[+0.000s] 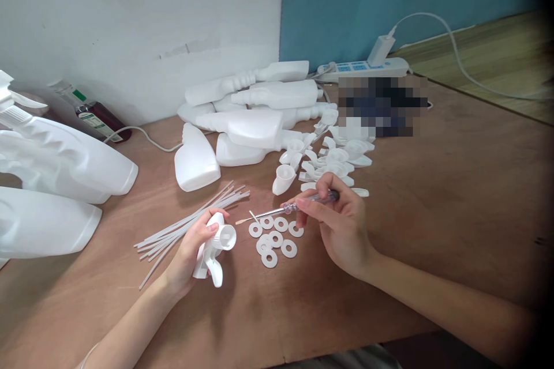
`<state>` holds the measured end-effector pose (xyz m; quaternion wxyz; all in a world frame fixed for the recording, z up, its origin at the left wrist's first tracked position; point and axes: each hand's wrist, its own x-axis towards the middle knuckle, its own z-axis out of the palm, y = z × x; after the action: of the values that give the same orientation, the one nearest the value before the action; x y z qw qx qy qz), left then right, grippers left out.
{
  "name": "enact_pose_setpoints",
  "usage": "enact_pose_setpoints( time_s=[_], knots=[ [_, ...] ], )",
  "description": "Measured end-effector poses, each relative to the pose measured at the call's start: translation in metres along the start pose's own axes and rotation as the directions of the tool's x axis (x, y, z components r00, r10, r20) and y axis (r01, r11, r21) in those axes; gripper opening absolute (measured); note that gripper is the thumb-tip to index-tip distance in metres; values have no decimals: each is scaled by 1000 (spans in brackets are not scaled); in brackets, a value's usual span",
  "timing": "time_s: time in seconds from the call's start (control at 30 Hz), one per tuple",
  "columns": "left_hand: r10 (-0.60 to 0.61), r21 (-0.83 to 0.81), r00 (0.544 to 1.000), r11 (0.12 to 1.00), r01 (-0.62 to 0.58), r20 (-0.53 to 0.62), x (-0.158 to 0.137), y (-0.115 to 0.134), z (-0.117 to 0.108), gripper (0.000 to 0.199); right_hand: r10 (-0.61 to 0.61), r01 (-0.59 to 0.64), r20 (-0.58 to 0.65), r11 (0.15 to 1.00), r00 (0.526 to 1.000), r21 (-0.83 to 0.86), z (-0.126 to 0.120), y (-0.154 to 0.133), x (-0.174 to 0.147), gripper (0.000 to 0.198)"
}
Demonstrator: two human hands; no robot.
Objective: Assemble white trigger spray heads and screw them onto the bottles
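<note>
My left hand (pixel 190 251) is closed around a white trigger spray head (pixel 212 256), its round collar facing right and its trigger hanging down. In my right hand (pixel 341 225) is a screwdriver (pixel 294 205) with a clear handle. Its shaft points left, and the tip is near the spray head, apart from it. Below the shaft lie several flat white ring washers (pixel 276 238) on the brown table (pixel 346 311). A bundle of thin white tubes (pixel 186 225) lies behind my left hand. The fingers behind the spray head are partly hidden.
White bottles (pixel 246 124) are piled at the back, with loose spray heads (pixel 335 155) to their right. Assembled spray bottles (pixel 69 161) lie at the left, before a dark red bottle (pixel 101 118). A power strip (pixel 363 68) with a plugged-in charger (pixel 381 49) sits behind a pixelated patch.
</note>
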<state>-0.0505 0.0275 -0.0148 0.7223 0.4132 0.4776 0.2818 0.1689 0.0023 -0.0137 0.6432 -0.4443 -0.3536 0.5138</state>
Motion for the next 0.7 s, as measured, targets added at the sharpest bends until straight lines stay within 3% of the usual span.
enact_pose_setpoints(
  time_s=[0.2,0.3,0.37,0.43,0.5,0.57,0.7],
  knots=[
    [-45,-204,999,978,46,9,-1,2,-4,24,34,-26,30,972,999,-235,1,1,3,33],
    [-45,-209,999,977,49,23,-2,2,-4,23,-86,149,162,891,983,-429,0,6,-2,28],
    [-49,-211,999,976,53,25,-2,2,-4,23,-241,380,314,758,918,-530,0,10,-6,23],
    [-51,-219,998,974,56,26,-1,2,-3,23,-364,583,463,607,808,-540,-1,14,-10,20],
    [-54,-225,998,972,59,30,-1,2,-3,23,-425,683,538,509,728,-524,-2,16,-11,19],
    [-56,-229,998,971,61,29,0,2,-3,23,-441,703,549,477,711,-527,-3,17,-11,19],
    [-49,-237,998,970,56,35,0,3,-3,22,-453,693,525,485,720,-533,-2,14,-10,19]
  ],
)
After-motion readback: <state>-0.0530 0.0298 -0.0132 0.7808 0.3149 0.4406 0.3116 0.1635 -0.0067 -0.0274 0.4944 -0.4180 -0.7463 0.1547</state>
